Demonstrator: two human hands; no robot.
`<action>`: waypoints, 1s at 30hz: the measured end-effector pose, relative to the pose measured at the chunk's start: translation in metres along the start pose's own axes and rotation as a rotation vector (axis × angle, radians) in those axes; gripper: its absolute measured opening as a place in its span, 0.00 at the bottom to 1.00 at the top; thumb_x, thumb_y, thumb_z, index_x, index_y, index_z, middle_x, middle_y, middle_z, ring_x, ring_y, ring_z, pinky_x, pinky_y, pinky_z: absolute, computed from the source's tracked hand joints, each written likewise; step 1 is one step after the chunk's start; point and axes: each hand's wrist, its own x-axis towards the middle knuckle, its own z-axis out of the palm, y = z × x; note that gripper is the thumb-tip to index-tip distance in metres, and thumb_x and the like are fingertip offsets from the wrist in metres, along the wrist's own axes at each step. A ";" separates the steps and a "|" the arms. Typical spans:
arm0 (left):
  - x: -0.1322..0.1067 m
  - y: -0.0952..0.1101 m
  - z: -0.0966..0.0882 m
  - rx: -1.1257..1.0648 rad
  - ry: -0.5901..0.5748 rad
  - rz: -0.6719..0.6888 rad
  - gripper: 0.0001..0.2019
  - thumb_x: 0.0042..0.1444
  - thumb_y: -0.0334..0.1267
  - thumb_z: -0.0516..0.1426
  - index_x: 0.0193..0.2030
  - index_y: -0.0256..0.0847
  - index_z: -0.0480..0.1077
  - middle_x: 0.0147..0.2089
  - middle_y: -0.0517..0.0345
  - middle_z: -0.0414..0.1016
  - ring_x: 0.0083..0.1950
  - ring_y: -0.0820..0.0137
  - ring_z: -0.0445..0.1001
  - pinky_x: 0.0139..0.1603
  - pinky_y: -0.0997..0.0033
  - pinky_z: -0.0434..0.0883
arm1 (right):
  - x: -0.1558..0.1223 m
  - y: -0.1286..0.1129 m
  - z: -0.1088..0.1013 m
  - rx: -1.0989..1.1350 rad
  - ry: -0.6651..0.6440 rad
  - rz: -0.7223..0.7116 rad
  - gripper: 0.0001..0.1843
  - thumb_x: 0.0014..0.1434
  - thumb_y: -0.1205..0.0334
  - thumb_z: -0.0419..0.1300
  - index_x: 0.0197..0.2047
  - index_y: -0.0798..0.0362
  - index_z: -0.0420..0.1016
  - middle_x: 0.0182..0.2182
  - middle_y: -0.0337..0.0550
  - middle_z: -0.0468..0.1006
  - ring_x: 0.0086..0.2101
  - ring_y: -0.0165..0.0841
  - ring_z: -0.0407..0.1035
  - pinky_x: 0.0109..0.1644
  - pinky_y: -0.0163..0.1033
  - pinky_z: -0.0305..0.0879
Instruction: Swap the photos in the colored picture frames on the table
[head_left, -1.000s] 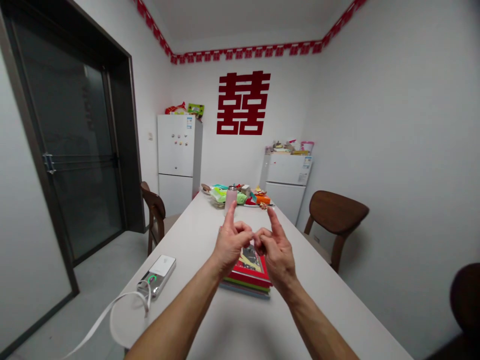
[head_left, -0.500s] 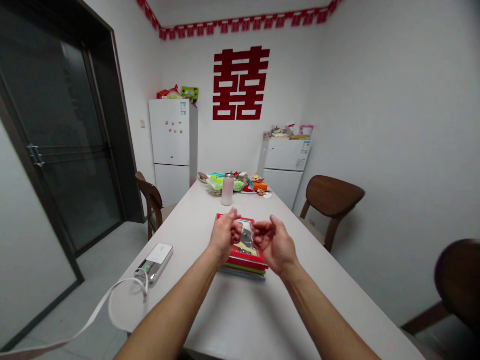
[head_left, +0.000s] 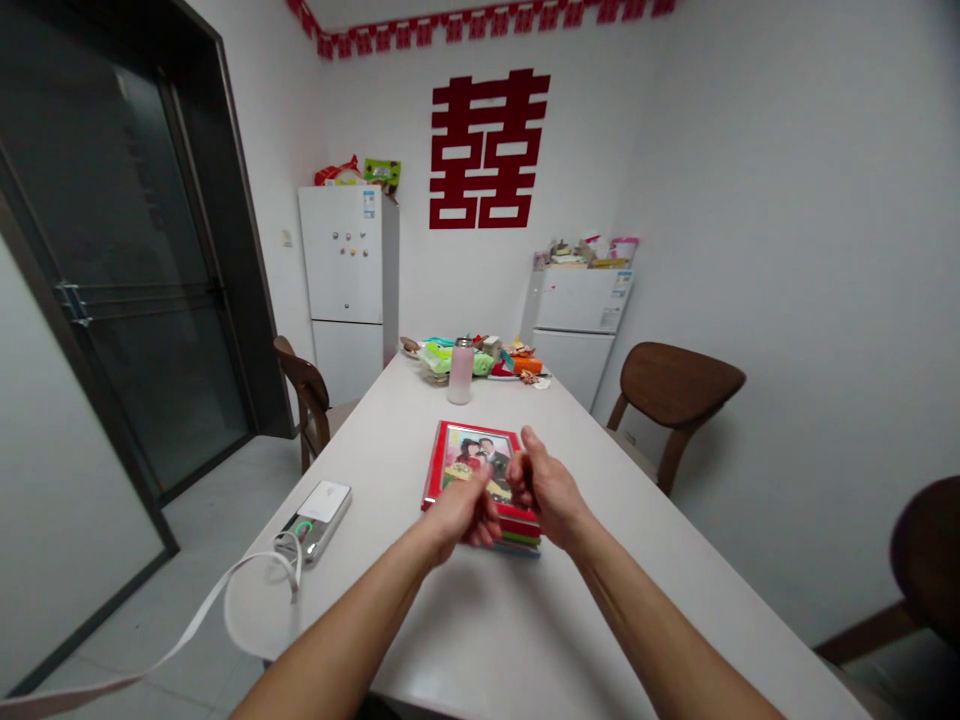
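Observation:
A stack of thin books [head_left: 472, 462] lies in the middle of the long white table [head_left: 480, 620]; the top one has a red cover with a photo of two people. My left hand [head_left: 466, 512] hovers over the stack's near edge with its fingers curled into a loose fist and nothing visible in it. My right hand [head_left: 546, 488] is beside it, over the stack's near right corner, fingers curled and thumb raised, also with nothing visible in it. The two hands almost touch.
A white and silver power bank [head_left: 315, 518] with a white strap lies near the table's left edge. A pink bottle [head_left: 460, 371] and a heap of colourful packets [head_left: 480, 360] stand at the far end. Brown chairs [head_left: 675, 392] flank the table; two white fridges [head_left: 349, 285] stand behind.
Both hands dropped from in front of me to just above the near edge of the books, and the raised index fingers curled in. The view tilted down, showing more of the cover.

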 end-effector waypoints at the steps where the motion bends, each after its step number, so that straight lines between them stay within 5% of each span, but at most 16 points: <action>1: 0.001 -0.015 -0.002 0.044 -0.008 -0.050 0.24 0.51 0.55 0.48 0.21 0.34 0.64 0.17 0.62 0.66 0.16 0.79 0.63 0.17 0.79 0.57 | 0.000 0.009 -0.001 -0.132 0.038 -0.046 0.28 0.51 0.39 0.37 0.16 0.52 0.58 0.12 0.34 0.59 0.14 0.26 0.54 0.18 0.34 0.53; 3: 0.006 -0.042 -0.003 0.109 0.001 -0.118 0.12 0.55 0.42 0.51 0.34 0.34 0.66 0.30 0.60 0.69 0.26 0.76 0.69 0.27 0.73 0.67 | 0.000 0.027 -0.003 -0.283 0.056 -0.118 0.20 0.48 0.44 0.48 0.22 0.54 0.66 0.19 0.40 0.68 0.23 0.31 0.62 0.28 0.37 0.59; 6: 0.020 -0.067 -0.003 0.128 0.052 -0.109 0.12 0.56 0.38 0.51 0.45 0.37 0.62 0.45 0.55 0.66 0.40 0.69 0.69 0.38 0.63 0.68 | 0.000 0.045 -0.001 -0.419 0.001 -0.222 0.13 0.43 0.54 0.57 0.30 0.54 0.71 0.32 0.44 0.72 0.36 0.36 0.63 0.42 0.39 0.57; 15: 0.056 -0.068 0.001 0.029 0.140 0.075 0.12 0.56 0.39 0.51 0.46 0.38 0.62 0.46 0.54 0.65 0.42 0.67 0.68 0.40 0.61 0.68 | 0.021 0.060 0.018 -0.762 -0.077 -0.318 0.17 0.39 0.68 0.57 0.37 0.54 0.72 0.35 0.47 0.70 0.39 0.39 0.61 0.42 0.42 0.54; 20: 0.028 -0.064 0.000 -0.141 0.118 0.238 0.13 0.49 0.38 0.56 0.41 0.33 0.65 0.36 0.54 0.71 0.36 0.69 0.70 0.36 0.68 0.67 | 0.002 0.048 0.020 -0.815 -0.067 -0.354 0.14 0.42 0.69 0.55 0.35 0.52 0.71 0.35 0.47 0.69 0.38 0.38 0.61 0.42 0.41 0.55; 23: 0.000 -0.060 0.005 -0.262 0.119 0.365 0.16 0.45 0.42 0.55 0.40 0.33 0.67 0.36 0.52 0.72 0.40 0.64 0.70 0.40 0.69 0.65 | -0.025 0.036 0.018 -0.744 -0.107 -0.339 0.14 0.42 0.69 0.55 0.35 0.52 0.71 0.35 0.47 0.69 0.38 0.38 0.61 0.42 0.41 0.57; 27: -0.030 -0.056 0.018 -0.313 0.241 0.453 0.19 0.49 0.47 0.52 0.42 0.34 0.67 0.40 0.49 0.71 0.43 0.60 0.68 0.42 0.66 0.64 | -0.058 0.016 0.011 -0.472 -0.170 -0.308 0.16 0.40 0.69 0.54 0.36 0.51 0.70 0.41 0.47 0.68 0.44 0.39 0.60 0.49 0.43 0.55; 30: -0.048 -0.052 0.027 -0.139 0.310 0.498 0.17 0.52 0.43 0.51 0.44 0.35 0.66 0.41 0.48 0.71 0.44 0.60 0.68 0.44 0.65 0.64 | -0.070 0.005 0.003 -0.140 -0.161 -0.174 0.17 0.43 0.65 0.54 0.40 0.50 0.68 0.52 0.46 0.61 0.51 0.40 0.54 0.54 0.45 0.50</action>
